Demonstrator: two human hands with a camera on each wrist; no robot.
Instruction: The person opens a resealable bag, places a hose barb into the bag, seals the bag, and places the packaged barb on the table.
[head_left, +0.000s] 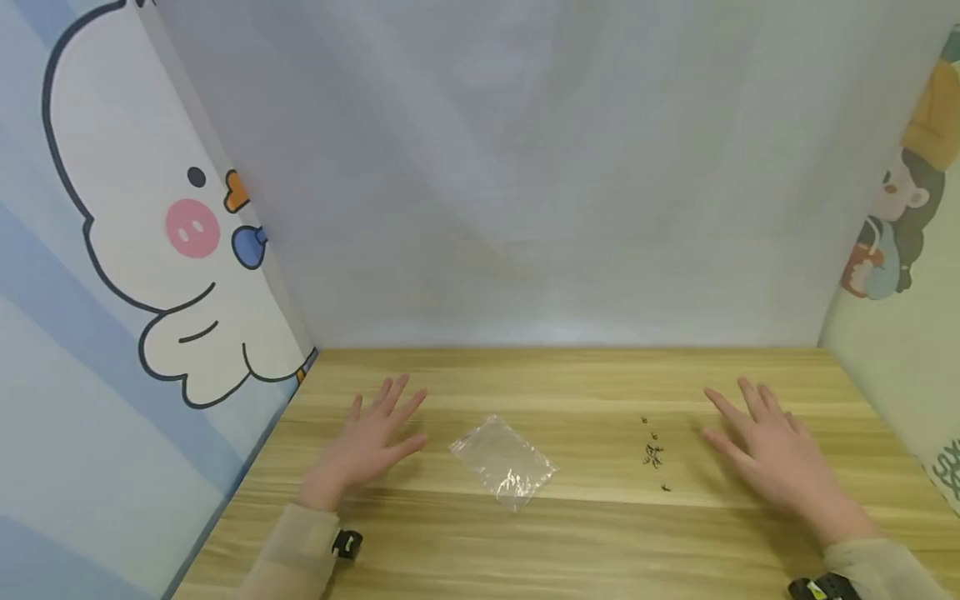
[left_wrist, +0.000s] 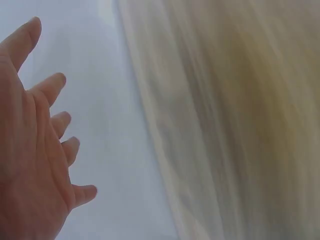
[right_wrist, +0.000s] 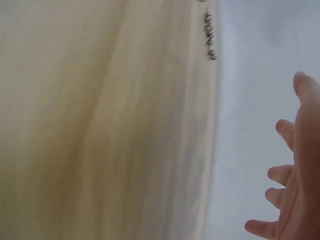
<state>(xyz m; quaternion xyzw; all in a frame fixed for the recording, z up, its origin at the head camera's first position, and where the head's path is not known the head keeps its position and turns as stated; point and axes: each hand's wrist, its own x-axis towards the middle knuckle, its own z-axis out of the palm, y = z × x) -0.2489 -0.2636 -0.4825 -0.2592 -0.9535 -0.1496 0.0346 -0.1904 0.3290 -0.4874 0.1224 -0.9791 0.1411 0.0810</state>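
Note:
A clear plastic zip bag (head_left: 501,460) lies flat on the wooden table, between the two hands. To its right is a loose cluster of tiny metal pieces (head_left: 652,455), probably small screws, too small to tell for certain; in the right wrist view the metal pieces (right_wrist: 209,31) appear near the top. My left hand (head_left: 367,442) hovers left of the bag with fingers spread, holding nothing. Right of the metal pieces, my right hand (head_left: 776,454) is also spread and holds nothing. Both palms, the left (left_wrist: 35,145) and the right (right_wrist: 300,170), show bare in the wrist views.
The wooden tabletop (head_left: 525,554) ends at a pale grey curtain (head_left: 555,183) at the back. A blue-and-white cartoon panel (head_left: 135,275) stands on the left, and a pale green printed panel (head_left: 900,350) on the right. Dark wrist devices (head_left: 347,544) sit on both wrists.

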